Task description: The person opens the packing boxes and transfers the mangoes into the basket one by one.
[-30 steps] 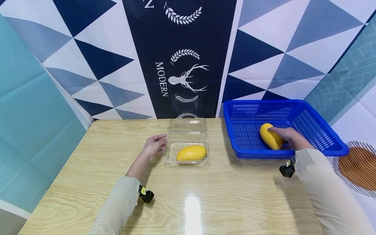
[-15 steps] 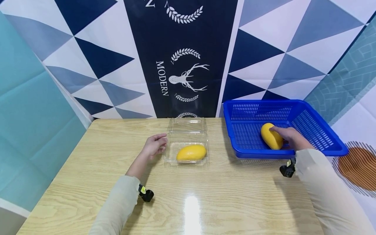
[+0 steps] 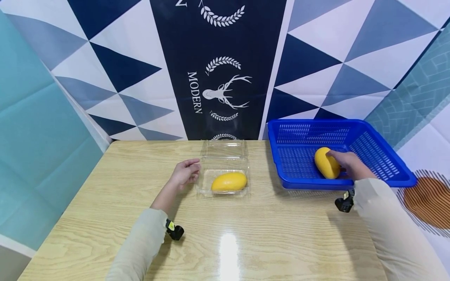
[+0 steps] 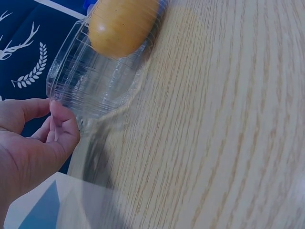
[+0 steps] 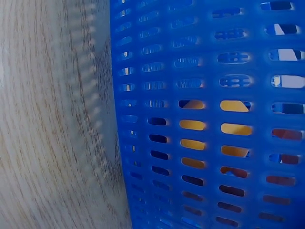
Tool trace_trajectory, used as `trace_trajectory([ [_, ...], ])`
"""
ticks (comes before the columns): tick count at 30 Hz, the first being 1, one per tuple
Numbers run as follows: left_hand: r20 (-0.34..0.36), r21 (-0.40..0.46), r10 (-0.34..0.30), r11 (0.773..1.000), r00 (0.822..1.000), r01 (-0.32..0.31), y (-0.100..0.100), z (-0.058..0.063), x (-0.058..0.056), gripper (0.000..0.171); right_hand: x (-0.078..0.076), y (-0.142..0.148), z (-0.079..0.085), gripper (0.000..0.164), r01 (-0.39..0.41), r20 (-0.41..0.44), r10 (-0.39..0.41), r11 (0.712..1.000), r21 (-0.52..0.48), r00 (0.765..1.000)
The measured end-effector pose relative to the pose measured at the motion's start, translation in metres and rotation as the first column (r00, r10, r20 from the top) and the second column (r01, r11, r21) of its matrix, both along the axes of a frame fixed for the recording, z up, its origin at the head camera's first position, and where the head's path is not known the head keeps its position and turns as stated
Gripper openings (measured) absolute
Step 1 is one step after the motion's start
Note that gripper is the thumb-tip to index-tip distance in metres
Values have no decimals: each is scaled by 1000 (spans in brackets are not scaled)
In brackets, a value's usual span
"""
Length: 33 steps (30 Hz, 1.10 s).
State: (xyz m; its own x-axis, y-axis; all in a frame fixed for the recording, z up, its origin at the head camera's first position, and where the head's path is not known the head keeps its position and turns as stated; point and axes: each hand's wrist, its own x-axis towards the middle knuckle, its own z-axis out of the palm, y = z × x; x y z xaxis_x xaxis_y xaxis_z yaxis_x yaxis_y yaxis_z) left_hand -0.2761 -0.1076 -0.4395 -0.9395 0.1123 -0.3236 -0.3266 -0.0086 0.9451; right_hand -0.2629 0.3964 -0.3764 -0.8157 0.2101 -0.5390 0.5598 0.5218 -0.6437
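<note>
A yellow mango [image 3: 229,182] lies in a clear plastic clamshell container [image 3: 207,175], whose lid stands open toward the wall; the same mango [image 4: 124,26] shows through the plastic in the left wrist view. My left hand [image 3: 184,173] pinches the container's left rim between thumb and fingertips. Inside the blue basket [image 3: 337,185], my right hand [image 3: 346,160] grips a second mango [image 3: 325,164], the thumb on its upper side and the other fingers mostly hidden. Through the basket wall's slots the right wrist view shows yellow patches of this mango [image 5: 236,129].
The wooden table [image 3: 197,234] carries both containers, the basket standing at its back right. Behind them rises a patterned wall covering [image 3: 225,47]. A teal panel [image 3: 35,136] borders the left side.
The right hand and its mango have shifted very slightly to the right inside the basket. The left hand stays at the container's rim.
</note>
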Motion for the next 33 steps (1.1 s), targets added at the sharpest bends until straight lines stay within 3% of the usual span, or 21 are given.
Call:
trace_trajectory([
  [6,1,5,-10,1000,1000,10,0,-1,0,42,-3,1,-3,95,28,10,-28,1000,8,1000],
  [9,0,9,-14,1000,1000,14,-1,-1,-1,42,-10,4,-11,94,82,-8,-81,996,29,997],
  [15,-3,16,-12,1000,1000,12,0,-1,-2,41,-20,16,-22,94,84,-8,-84,996,25,996],
  [17,-4,17,-11,1000,1000,11,0,-1,-1,41,-22,22,-25,98,49,1,-49,999,11,999],
  [20,-5,19,-8,1000,1000,8,-1,0,-1,41,-25,24,-29,97,68,-1,-68,996,51,998],
  [28,-4,22,-17,1000,1000,17,-1,3,1,42,-8,4,-9,93,-43,1,43,998,42,999],
  [33,-3,19,-21,1000,1000,21,-1,2,0,42,-9,6,-10,92,-57,5,57,998,36,998],
])
